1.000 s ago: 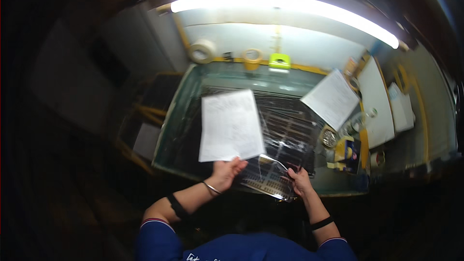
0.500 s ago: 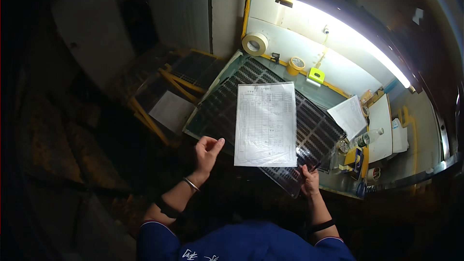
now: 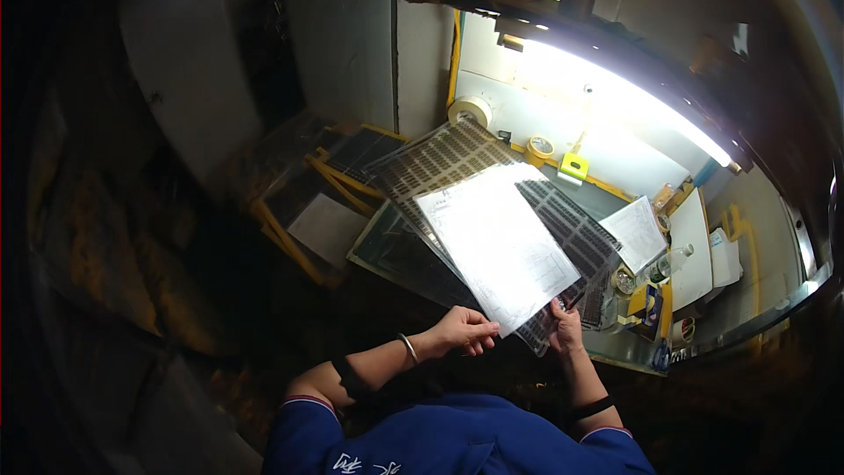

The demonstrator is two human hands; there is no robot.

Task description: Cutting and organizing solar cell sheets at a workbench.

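Note:
My right hand grips the near right corner of a dark, see-through film sheet covered in rows of small marks. The film is lifted at a slant over the glass-topped table, its far end high and lit from behind. On it rests a white paper form in a clear sleeve, turned at an angle and bright with glare. At the form's near left corner, my left hand is closed, thumb and fingers pinching that corner.
Along the table's back edge stand a white tape roll, a yellow tape roll and a yellow-green holder. Another paper and a clear bottle lie at right. A lit tube lamp hangs above. Yellow-edged frames stand at left.
My left hand has moved right to the form's corner. The film's far end has risen off the table, and film and form have tilted and turned.

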